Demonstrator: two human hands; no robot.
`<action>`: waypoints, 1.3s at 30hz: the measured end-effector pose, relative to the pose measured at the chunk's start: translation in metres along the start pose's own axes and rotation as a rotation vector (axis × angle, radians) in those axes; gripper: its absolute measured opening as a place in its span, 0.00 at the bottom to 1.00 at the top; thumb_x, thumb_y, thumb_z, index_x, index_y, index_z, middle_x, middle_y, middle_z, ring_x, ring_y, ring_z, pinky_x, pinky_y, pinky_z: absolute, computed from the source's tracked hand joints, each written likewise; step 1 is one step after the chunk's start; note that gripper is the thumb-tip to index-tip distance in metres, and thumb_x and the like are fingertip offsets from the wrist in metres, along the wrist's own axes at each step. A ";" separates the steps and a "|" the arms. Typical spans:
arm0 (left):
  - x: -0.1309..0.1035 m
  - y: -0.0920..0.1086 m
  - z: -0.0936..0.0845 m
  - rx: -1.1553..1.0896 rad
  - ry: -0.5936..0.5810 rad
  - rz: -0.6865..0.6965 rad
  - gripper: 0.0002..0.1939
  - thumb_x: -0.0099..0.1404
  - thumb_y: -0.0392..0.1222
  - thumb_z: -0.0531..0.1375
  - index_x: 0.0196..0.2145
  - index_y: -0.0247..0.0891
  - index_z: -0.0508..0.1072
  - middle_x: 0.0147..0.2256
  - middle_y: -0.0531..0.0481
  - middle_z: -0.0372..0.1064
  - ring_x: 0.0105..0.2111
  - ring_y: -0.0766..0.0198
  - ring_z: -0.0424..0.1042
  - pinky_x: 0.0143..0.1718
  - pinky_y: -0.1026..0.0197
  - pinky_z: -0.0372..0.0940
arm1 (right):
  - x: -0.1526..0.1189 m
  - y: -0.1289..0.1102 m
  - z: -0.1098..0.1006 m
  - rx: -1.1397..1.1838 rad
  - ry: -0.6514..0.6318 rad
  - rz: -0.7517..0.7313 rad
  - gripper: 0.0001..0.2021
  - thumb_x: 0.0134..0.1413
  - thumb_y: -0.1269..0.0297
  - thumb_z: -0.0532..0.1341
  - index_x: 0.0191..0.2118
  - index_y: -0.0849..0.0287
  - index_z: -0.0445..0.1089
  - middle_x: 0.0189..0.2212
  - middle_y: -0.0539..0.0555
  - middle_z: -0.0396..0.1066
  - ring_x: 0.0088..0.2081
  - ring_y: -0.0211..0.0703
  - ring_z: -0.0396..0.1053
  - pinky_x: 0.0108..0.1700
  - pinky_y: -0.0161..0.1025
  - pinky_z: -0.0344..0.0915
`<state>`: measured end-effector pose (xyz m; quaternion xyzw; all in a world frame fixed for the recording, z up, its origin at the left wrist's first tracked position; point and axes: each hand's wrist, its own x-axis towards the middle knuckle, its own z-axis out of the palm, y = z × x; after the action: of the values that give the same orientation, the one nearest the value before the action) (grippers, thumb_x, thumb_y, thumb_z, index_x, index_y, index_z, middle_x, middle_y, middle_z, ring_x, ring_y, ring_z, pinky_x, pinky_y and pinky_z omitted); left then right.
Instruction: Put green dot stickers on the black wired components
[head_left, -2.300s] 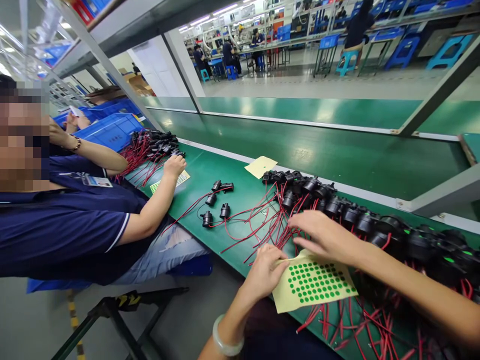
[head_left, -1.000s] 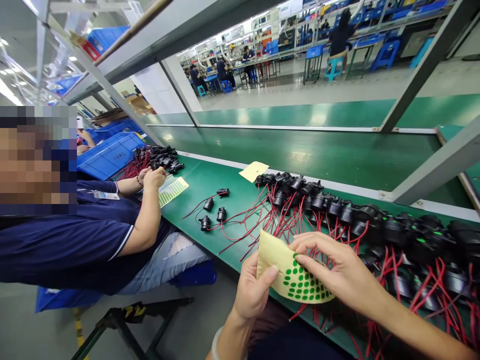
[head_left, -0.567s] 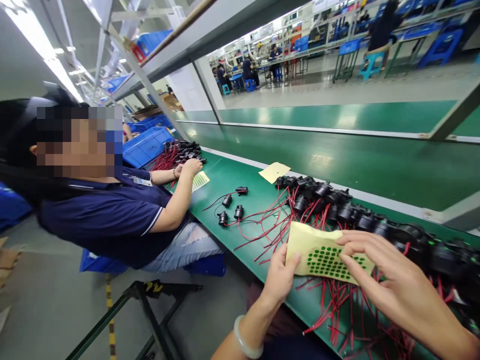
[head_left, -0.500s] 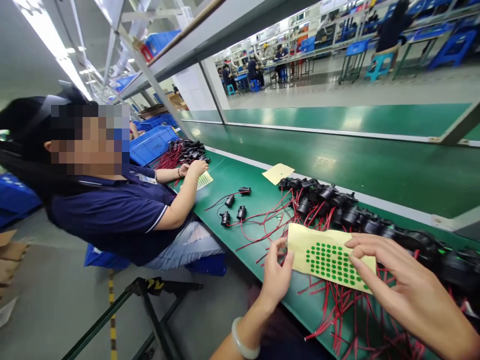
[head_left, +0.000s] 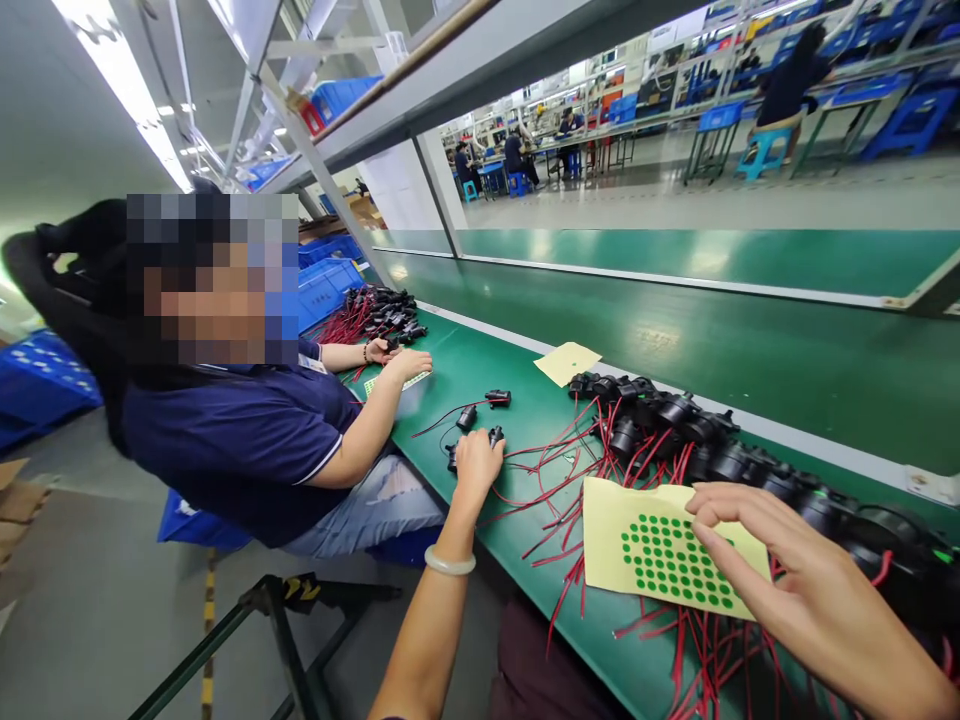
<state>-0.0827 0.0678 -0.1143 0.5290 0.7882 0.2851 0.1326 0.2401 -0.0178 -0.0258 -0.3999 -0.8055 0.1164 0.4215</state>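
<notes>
My left hand has its fingers closed around a small black cylindrical part on the green bench; most of the part is hidden under the hand. A second such part shows just left of my fingers. My right hand holds a pale yellow sheet of round green stickers, with thumb and forefinger near its upper right. Whether a loose sticker is on those fingertips I cannot tell. Behind the sheet lies a long heap of black cylindrical parts with red wires.
A co-worker sits at the left, hands over another sticker sheet. Two more black parts, one a cylinder, lie beyond my left hand. A yellow sheet lies near the bench's back rail. A blue crate stands farther off.
My left hand has let go of the sheet's left edge and moved left to the loose black parts. The right hand keeps the sheet, now slightly lower in view.
</notes>
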 end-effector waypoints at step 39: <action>-0.160 0.123 -0.067 -0.412 0.458 0.940 0.12 0.65 0.30 0.61 0.47 0.33 0.70 0.37 0.43 0.77 0.38 0.61 0.78 0.44 0.62 0.74 | 0.011 -0.099 -0.009 -0.057 0.113 -0.172 0.05 0.62 0.75 0.57 0.41 0.59 0.66 0.45 0.57 0.63 0.49 0.41 0.64 0.50 0.38 0.61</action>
<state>0.0419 -0.0644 -0.0029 0.7112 0.4046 0.5689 -0.0826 0.1897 -0.0760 0.0385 -0.3471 -0.8148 0.0340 0.4631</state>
